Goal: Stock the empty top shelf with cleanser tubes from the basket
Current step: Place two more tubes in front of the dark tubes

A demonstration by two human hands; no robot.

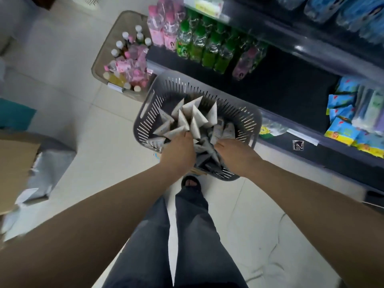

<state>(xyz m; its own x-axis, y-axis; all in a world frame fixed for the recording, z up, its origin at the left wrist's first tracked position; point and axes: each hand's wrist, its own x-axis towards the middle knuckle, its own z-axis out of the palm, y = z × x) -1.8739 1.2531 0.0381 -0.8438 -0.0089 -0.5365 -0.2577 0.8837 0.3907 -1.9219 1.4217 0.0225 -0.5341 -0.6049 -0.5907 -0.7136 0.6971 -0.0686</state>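
Left hand (pixel 178 152): fingers curled down round a fanned bunch of grey-and-white cleanser tubes (pixel 193 113), crimped ends pointing away. Right hand (pixel 235 153): fingertips buried among more tubes just beside it, grip can't be made out. Both are inside the grey slotted plastic basket (pixel 149 113), which sits on the pale tiled floor (pixel 99 159) against the dark shelf unit (pixel 291 88).

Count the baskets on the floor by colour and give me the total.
Grey basket, holding the tubes: 1
Beige basket, holding bottles: 1
Total: 2
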